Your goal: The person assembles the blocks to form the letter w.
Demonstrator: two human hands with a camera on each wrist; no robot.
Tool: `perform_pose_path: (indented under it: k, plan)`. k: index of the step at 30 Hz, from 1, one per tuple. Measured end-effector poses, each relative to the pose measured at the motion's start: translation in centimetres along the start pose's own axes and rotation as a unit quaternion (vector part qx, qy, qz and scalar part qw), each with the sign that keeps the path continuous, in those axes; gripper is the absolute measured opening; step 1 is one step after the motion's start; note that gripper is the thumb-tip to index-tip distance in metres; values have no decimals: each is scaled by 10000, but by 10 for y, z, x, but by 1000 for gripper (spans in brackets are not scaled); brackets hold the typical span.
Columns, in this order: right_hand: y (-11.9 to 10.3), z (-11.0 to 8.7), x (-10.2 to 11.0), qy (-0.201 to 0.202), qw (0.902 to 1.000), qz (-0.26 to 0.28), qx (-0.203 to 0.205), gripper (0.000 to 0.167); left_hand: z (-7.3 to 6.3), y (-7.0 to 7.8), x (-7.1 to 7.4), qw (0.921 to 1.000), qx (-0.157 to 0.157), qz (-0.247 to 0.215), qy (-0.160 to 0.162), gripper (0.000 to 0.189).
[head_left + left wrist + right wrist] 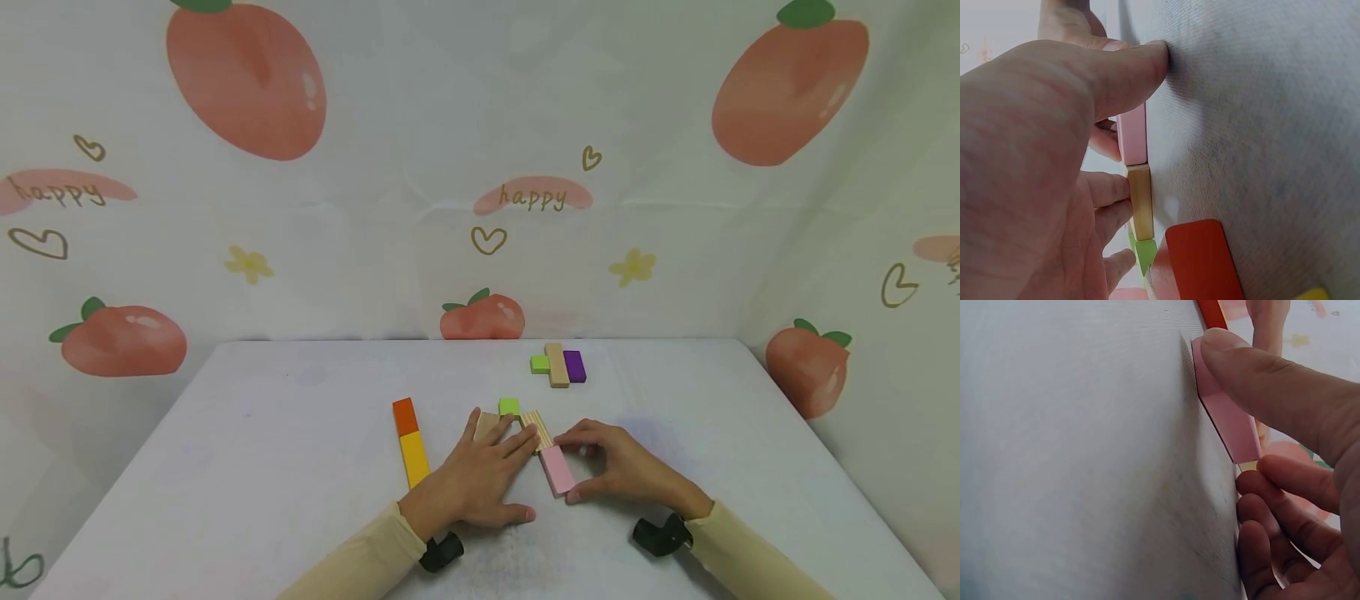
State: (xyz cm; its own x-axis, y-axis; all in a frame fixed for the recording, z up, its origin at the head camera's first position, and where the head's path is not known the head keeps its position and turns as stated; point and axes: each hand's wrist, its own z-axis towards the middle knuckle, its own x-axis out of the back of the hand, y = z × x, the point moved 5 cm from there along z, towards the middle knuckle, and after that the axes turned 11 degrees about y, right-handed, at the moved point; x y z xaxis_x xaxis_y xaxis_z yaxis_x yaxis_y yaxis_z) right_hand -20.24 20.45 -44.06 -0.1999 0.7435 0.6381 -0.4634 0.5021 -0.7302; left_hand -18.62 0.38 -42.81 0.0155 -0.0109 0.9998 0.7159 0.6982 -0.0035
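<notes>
My left hand [483, 479] spreads over the blocks, fingers fairly straight. Its fingertips touch a striped wooden block [530, 419]; a plain wooden block [486, 423] and a light green block [509, 407] lie by them. Directly below the striped one, end to end, is a pink block [557, 471]. My right hand [622, 467] holds this pink block by its ends, thumb at the near end and index finger at the far end, as the right wrist view shows. A red block [1204, 259] appears low in the left wrist view; whatever is under my left palm is hidden in the head view.
Left of my left hand, an orange block [405, 417] and a yellow block [415, 458] form a line. Farther back on the white table [262, 483] lie a green block [540, 364], a wooden block [557, 367] and a purple block [575, 367], side by side.
</notes>
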Motion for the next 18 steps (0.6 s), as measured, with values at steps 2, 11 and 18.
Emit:
perform_pose_path:
  k: [2, 11, 18]
  plan:
    - [0, 0, 0, 43, 10000, -39, 33, 66, 0, 0, 0, 10000, -8, 2, 3, 93]
    - [1, 0, 0, 83, 9998, -176, 23, 64, 0, 1, 1, 10000, -20, 44, -6, 93]
    - [0, 1, -1, 85, 9997, -233, -43, 63, -1, 1, 2, 10000, 7, -13, -13, 93]
